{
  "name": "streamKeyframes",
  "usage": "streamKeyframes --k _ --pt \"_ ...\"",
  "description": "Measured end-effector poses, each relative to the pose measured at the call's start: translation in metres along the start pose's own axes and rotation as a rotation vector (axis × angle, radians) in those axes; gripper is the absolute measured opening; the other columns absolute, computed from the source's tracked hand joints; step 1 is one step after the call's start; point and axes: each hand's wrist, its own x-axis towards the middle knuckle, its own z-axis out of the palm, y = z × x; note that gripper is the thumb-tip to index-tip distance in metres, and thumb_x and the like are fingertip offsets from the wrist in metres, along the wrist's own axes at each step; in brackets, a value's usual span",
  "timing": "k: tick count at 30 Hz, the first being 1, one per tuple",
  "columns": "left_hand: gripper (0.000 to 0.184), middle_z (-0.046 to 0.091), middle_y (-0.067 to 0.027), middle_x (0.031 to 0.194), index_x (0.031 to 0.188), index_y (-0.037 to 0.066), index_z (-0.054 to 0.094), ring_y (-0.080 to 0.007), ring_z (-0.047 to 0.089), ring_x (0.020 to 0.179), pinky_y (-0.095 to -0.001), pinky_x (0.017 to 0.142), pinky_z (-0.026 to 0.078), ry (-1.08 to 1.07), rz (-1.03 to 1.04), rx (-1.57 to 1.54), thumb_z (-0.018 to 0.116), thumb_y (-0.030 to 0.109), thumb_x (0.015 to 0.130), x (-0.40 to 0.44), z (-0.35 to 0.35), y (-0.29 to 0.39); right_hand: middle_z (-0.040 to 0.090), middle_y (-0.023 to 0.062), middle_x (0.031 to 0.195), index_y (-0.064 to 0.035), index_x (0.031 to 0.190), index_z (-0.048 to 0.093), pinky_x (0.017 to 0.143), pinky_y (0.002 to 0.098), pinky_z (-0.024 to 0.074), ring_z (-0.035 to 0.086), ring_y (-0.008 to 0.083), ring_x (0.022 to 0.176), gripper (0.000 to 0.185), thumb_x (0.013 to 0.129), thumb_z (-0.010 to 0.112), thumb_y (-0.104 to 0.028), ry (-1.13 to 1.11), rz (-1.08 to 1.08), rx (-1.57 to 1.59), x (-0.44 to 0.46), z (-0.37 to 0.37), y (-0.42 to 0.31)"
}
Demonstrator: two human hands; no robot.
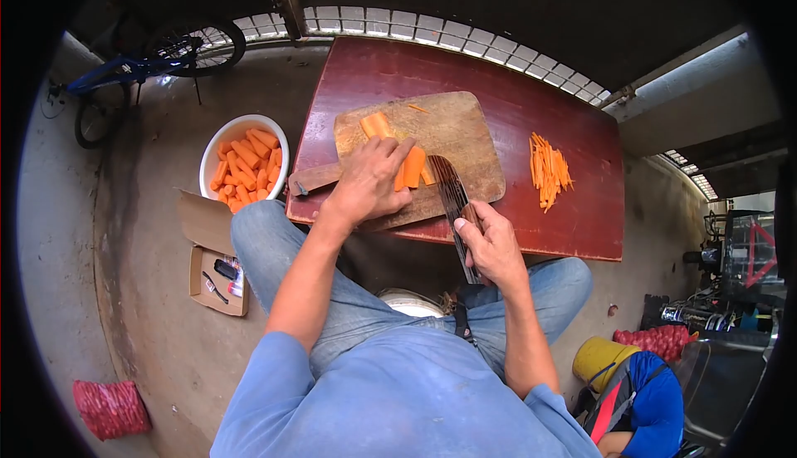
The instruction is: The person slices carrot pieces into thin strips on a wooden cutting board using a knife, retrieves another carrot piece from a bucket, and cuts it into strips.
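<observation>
The fingers of the left hand (372, 177) are bent over and pressed down on flat, bright orange carrot slices (412, 167), thumb and forefinger close on either side; the hand covers the slices' left ends, so their full length cannot be seen. The fingers of the right hand (491, 246) are curled tight around the handle of a broad, dark metal knife (452, 188) — most of the handle is hidden in the grip, and streaks across the blade make its surface hard to read. The blade stands just right of the slices.

Beneath the left fingers lies a worn, pale brown wooden chopping board (461, 126), on a glossy dark red surface (573, 109). Another orange carrot piece (376, 124) lies just beyond the left fingertips, its near end covered by them. Well right of the right fingers is a heap of thin orange carrot strips (548, 171); left of the left fingers, a round white bowl (205, 155) holds peeled carrot chunks (246, 161) — the lower ones buried from sight.
</observation>
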Motion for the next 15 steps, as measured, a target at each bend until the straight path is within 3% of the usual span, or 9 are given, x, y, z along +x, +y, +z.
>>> streamKeyframes --k 8,11,15 --pt "0.081 0.066 -0.0154 0.135 0.145 0.004 0.067 -0.0357 0.058 0.128 -0.0521 0.110 0.043 -0.060 0.006 0.108 0.088 0.033 0.072 0.011 -0.001 0.008 0.063 0.0040 0.073 0.0018 0.118 0.067 0.050 0.0330 0.0475 0.060 0.0123 0.053 0.024 0.107 0.068 -0.019 0.014 -0.019 0.023 0.002 0.003 0.008" --pt "0.072 0.066 -0.0121 0.126 0.137 0.004 0.071 -0.0339 0.058 0.123 -0.0528 0.106 0.042 0.000 0.121 0.043 0.089 0.030 0.072 0.018 0.012 -0.004 0.062 0.0034 0.072 0.0018 0.118 0.067 0.050 0.0325 0.0471 0.059 0.0118 0.053 0.023 0.107 0.068 -0.018 0.012 -0.018 0.050 0.003 0.003 0.009" --pt "0.070 0.066 -0.0144 0.121 0.134 0.003 0.072 -0.0348 0.059 0.120 -0.0516 0.107 0.042 0.050 0.143 -0.041 0.091 0.031 0.072 0.022 0.020 -0.012 0.064 0.0027 0.076 0.0016 0.119 0.067 0.049 0.0309 0.0469 0.059 0.0101 0.053 0.023 0.107 0.068 -0.018 0.003 -0.017 0.086 0.004 0.001 0.013"
